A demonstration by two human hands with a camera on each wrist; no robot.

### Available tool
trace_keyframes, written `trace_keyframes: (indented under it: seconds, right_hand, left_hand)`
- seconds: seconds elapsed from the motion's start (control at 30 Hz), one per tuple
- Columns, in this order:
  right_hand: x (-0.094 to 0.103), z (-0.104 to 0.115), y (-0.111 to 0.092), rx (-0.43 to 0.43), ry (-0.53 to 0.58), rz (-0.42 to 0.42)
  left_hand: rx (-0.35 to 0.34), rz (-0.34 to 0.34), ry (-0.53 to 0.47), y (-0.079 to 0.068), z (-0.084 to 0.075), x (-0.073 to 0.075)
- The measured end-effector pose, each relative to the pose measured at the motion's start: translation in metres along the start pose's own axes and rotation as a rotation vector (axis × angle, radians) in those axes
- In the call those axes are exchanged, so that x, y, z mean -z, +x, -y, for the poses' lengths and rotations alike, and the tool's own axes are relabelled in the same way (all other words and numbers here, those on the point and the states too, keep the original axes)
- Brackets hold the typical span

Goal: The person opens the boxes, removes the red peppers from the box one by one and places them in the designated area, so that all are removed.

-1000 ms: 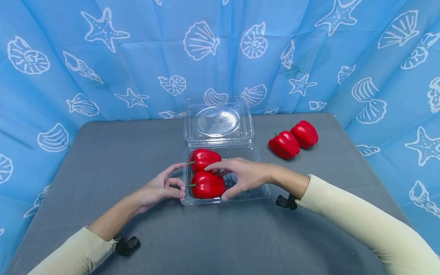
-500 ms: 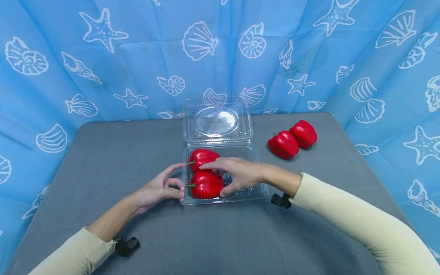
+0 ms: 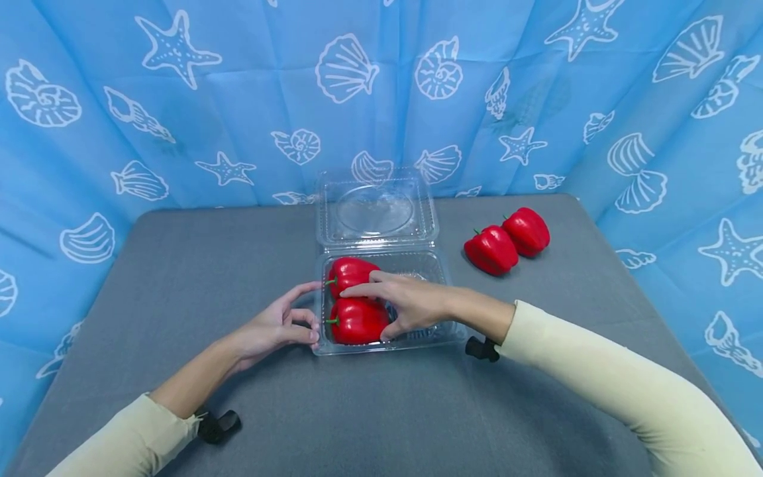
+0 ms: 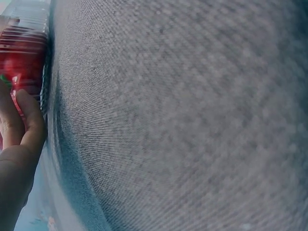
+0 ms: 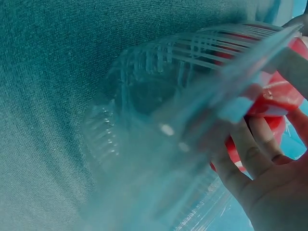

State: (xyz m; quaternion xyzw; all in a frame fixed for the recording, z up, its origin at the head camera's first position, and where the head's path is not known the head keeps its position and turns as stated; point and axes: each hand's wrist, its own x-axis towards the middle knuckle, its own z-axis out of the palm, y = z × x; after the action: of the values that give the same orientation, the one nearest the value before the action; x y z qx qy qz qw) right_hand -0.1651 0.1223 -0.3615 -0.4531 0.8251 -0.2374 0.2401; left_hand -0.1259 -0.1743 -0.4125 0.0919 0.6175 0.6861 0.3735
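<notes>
A clear plastic clamshell container (image 3: 417, 338) lies with its lid (image 3: 375, 209) raised at the back. In its left half sit two red bell peppers, the rear one (image 3: 348, 270) behind the front one (image 3: 357, 320), both with green stems toward the left. My right hand (image 3: 411, 301) reaches in from the right and grips the front bell pepper, thumb at its near right side, fingers bent over its far side. My left hand (image 3: 279, 324) holds the container's left rim near the front corner, index finger stretched along the edge. In the right wrist view the clear plastic partly blurs the fingers.
Two more red bell peppers, a nearer one (image 3: 491, 250) and a farther one (image 3: 526, 232), lie touching on the grey tabletop (image 3: 238, 252), right of the container. A blue curtain (image 3: 250, 99) with white seashells hangs behind the table.
My right hand has shifted slightly left, its fingers reaching farther over the front bell pepper. The left hand stays at the container's rim, and the bell peppers look unmoved.
</notes>
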Motion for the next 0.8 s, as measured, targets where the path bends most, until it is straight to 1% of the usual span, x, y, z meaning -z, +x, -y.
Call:
trace_keyframes:
  seconds: [0.37,0.6,0.8]
  right_hand:
    - [-0.0009,-0.0007,-0.0007,0.003,0.024,-0.007]
    - [-0.0002,0.0010,0.0003,-0.019,0.053,-0.003]
    - [0.0006,0.0018,0.0006,-0.026,0.052,-0.002]
  left_hand:
    - [-0.007,0.008,-0.004,-0.0005,-0.0007,0.0000]
    - [-0.014,0.010,-0.005,-0.0021,-0.0010,-0.0016]
    - [-0.012,0.005,-0.002,-0.0023,-0.0012,-0.0021]
